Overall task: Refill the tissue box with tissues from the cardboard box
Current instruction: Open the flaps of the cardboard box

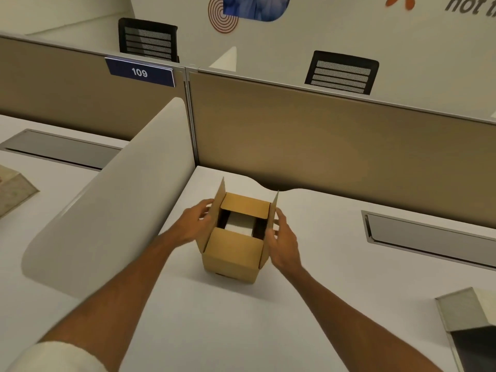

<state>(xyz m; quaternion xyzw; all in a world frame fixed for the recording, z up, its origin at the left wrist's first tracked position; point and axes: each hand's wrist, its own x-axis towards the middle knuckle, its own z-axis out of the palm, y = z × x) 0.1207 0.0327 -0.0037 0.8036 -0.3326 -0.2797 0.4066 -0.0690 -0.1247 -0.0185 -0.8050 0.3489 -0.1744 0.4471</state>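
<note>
The left hand (197, 221) is on the left side of the cardboard box (233, 253). Its fingers are spread and press on the outside of the tall left flap (218, 202). The right hand (281, 238) is on the right side of the box, with its fingers resting on the right flap (272, 213). Neither hand is closed around anything; both just hold the side flaps apart.

The box sits on the white desk (214, 318), in front of the brown wall panel (322, 146). Its two side flaps stand up. The far flap and the near flap lie partly over the top, so only a gap in the middle is open. Down in that gap there is something white, the tissues (240, 225) (most likely a pack, but only its top shows).

So this looks like the opening step. No tissues are out yet.

Right of the box and nearer the person, at the edge of the view, is a grey box with a dark opening (467, 326). It may be the tissue box, though I cannot tell for sure. Far left of the cardboard box, on the next desk, lies a pale carton (13, 189).

Next, the near and far flaps likely need folding back, because the gap looks too small for a hand and the tissues together. Then one hand can reach in while the other keeps the box from tipping.
</note>
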